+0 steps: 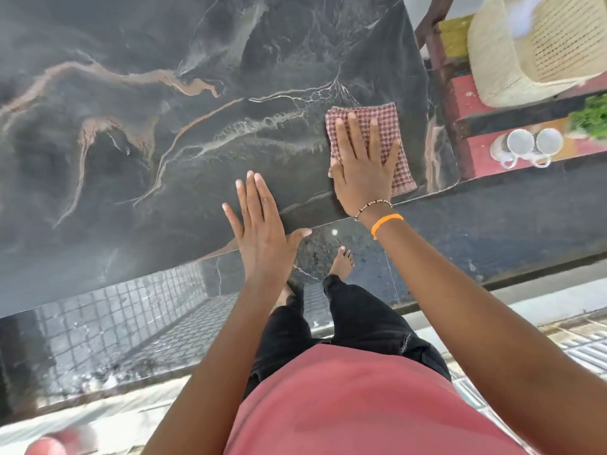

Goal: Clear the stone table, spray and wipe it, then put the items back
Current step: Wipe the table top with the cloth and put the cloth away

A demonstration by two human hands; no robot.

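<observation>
The dark stone table (138, 136), veined with brown and white, fills the upper left of the head view. A folded red-and-white checked cloth (394, 126) lies flat on it near the front right corner. My right hand (364, 169) presses on the cloth with straight, spread fingers. My left hand (262, 231) rests flat on the table's front edge, fingers straight, holding nothing.
Past the table's right edge, a striped surface carries a woven cream basket (532, 50), two white cups (532, 146) and some green leaves (591, 116). A dark wooden chair frame (433, 24) stands at the far right corner. Tiled floor lies below the front edge.
</observation>
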